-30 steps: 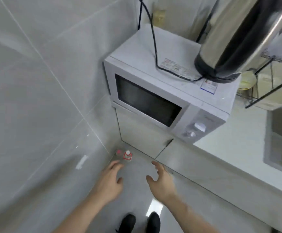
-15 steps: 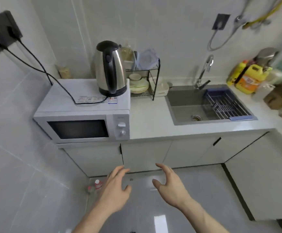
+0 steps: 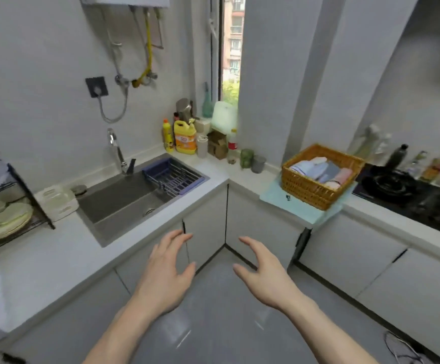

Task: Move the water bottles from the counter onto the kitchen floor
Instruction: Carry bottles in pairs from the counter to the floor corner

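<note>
1. Both hands hang empty in the air in front of the corner cabinets, palms turned toward each other, with a clear gap between them.
2. The left hand [image 3: 167, 269] has its fingers spread and loosely curled, thumb out to the side, gripping nothing.
3. The right hand [image 3: 262, 269] is likewise spread, its fingers arched and thumb apart, touching nothing.
4. Below and between the hands lies the grey kitchen floor [image 3: 213, 324], glossy with a light reflection.
5. Just beyond the left hand's fingertips runs the edge of the white counter [image 3: 56, 258], with the steel sink [image 3: 124, 203] further out and a blue rack [image 3: 173, 177] set in its far end.
6. Well beyond both hands, in the counter's far corner by the window, a water bottle [image 3: 232, 145] with a red label stands upright among yellow detergent bottles [image 3: 184, 137], a cardboard box [image 3: 217, 145] and small cups.
7. Out past the right hand, a wicker basket [image 3: 318, 179] of folded cloths sits on a pale blue board, with the black stove [image 3: 410, 195] further to that side.
8. Far out from the left hand, a dish rack [image 3: 6, 214] holds plates.
</note>
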